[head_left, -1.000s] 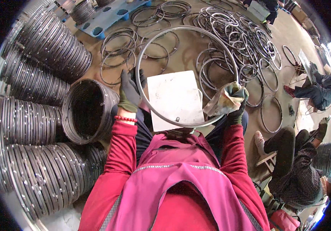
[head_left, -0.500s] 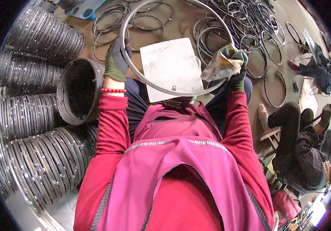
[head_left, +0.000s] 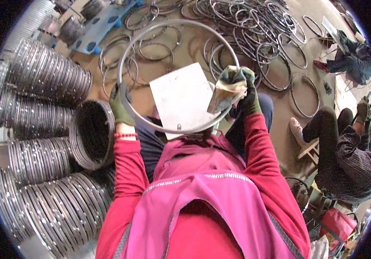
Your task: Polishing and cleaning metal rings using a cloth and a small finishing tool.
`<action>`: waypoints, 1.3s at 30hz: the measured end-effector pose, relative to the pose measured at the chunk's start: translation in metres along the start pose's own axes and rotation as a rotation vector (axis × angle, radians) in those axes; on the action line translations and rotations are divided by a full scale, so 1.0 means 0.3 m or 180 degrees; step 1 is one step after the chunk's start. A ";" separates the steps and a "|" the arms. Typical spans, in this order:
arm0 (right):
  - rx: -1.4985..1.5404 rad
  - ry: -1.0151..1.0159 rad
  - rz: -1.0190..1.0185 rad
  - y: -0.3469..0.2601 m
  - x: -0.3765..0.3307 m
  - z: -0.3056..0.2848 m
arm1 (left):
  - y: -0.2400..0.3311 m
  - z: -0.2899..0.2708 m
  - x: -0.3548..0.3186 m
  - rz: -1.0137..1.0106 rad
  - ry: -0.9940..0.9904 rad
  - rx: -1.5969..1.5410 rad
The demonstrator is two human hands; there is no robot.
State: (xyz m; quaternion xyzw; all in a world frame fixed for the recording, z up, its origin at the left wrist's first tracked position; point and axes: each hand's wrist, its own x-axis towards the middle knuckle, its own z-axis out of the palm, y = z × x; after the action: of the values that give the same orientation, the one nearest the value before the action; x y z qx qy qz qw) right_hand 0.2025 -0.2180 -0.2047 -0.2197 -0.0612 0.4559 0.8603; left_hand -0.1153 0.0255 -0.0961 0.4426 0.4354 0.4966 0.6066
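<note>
Over the floor [head_left: 282, 116], beyond the fingers, a pile of loose rings [head_left: 259, 26] was spread. A big metal ring [head_left: 120, 71] was held up between both sets of fingers, its left rim against the left hand [head_left: 121, 105], whose grip could not be told. Below, between the fingers, a white board [head_left: 181, 95] was seen. A stained cloth [head_left: 233, 82] was clutched in the right hand [head_left: 250, 97], at the right rim.

The cloth [head_left: 232, 84] hides a stretch of the ring [head_left: 120, 73] and, it seems, some of the right grip [head_left: 249, 101].
</note>
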 end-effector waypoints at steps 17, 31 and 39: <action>-0.0149 0.0312 0.0270 0.026 -0.049 0.099 | 0.065 0.054 -0.027 0.0530 -0.0120 -0.0160; 0.0569 -0.0096 0.0128 -0.030 -0.053 0.050 | 0.075 0.030 -0.023 0.0905 0.0030 0.0131; 0.0727 -0.0874 0.0074 -0.100 -0.079 0.126 | -0.083 -0.073 0.052 -0.0294 -0.0085 0.0216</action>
State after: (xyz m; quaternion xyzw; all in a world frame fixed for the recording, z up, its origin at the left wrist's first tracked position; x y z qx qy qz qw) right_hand 0.2000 -0.2398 -0.1557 -0.0570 -0.1234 0.4955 0.8579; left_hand -0.1290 0.0405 -0.1267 0.4489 0.4638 0.4471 0.6193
